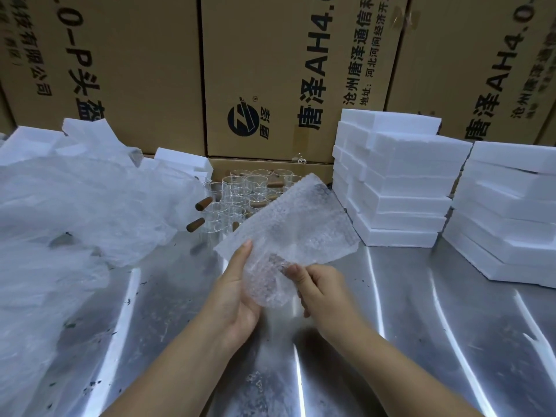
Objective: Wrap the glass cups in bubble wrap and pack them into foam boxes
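A person holds a sheet of bubble wrap in both hands above a shiny metal surface. The left hand has its grip clamped on the sheet's lower left part, with the thumb lying up along the front and the fingers behind. The right hand pinches the lower edge, its fingers curled onto the plastic, so that grip is closed on the sheet too. The sheet tilts up and away from the hands and partly covers the view of the glass cups.

The cups stand upright in a close group at the back of the surface, and several show brown wooden handles. To their right, two stacks of white foam boxes stand side by side. On the left lies a large crumpled plastic bag, with more white foam pieces behind it. Tall cardboard boxes with printed lettering line the back.
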